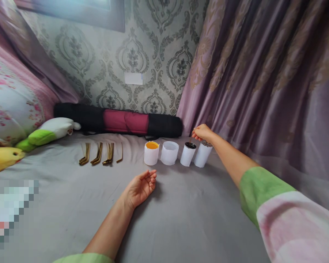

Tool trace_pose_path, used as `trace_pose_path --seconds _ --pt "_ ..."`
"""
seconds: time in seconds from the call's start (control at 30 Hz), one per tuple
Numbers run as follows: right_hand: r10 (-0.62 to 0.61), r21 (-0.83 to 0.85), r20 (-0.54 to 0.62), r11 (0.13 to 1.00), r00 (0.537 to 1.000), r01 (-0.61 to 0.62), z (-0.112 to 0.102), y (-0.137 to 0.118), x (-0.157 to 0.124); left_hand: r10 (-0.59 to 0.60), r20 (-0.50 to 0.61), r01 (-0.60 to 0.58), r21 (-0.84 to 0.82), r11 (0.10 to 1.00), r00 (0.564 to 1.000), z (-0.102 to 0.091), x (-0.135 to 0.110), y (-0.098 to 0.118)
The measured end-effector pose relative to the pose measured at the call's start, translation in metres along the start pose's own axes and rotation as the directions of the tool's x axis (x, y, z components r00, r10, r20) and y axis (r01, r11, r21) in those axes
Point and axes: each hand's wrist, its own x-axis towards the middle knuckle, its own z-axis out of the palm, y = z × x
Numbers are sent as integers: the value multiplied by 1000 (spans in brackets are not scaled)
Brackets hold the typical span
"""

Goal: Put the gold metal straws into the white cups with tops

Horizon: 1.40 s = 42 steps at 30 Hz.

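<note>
My right hand (pixel 201 132) is closed in a pinch above a white-wrapped cup with a dark inside (pixel 187 157). From its fingers a thin brownish rod (pixel 190 140) points down to the cup's mouth. Right beside it leans a second white cup (pixel 202 156), its top partly covered by my wrist. My left hand (pixel 142 188) is turned palm up with fingers loosely curled, holding nothing, in front of a white cup with a yellow inside (pixel 151 155) and a translucent white cup (pixel 169 155). Gold-coloured bent rods lie in bunches (pixel 108 155) to the left, with a single bent rod (pixel 120 153) apart.
A long black and maroon rolled bag (pixel 126 121) lies along the wall behind the cups. Plush toys (pixel 49 133) and a floral pillow (pixel 13 98) are at the left. A purple curtain (pixel 249 91) hangs close by my right arm. Grey sheet (pixel 192 215) covers the surface.
</note>
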Motion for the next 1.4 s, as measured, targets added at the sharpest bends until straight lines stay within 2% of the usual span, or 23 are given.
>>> trace_pose_path --seconds 0.43,0.57,0.7,0.87,1.03,1.13,1.23,1.4 --pt "-87 24 -189 995 978 93 -13 6 -2 -13 24 13 -13 1000 1000 -2 1 -1" --pt "-80 128 -223 985 971 111 -11 3 -20 -14 16 14 -18 1000 1000 1 -1 0" --pt "-102 278 -143 951 984 139 -3 0 -52 -7 15 7 -14 1000 1000 1 -1 0" --pt "-119 422 8 901 993 105 27 11 -95 -9 16 9 3 1000 1000 -1 1 0" --pt "-45 444 176 895 983 -38 79 33 -123 -5 21 5 22 1000 1000 -1 0 0" --pt "-27 400 184 915 983 -49 111 45 -133 -9 23 8 34 999 1000 0 0 -1" --pt "-108 340 128 939 986 59 134 56 -139 -10 20 9 45 999 1000 1 -1 -2" --pt "-235 204 -33 950 971 237 146 65 -145 13 11 -13 75 997 1000 1 -2 0"
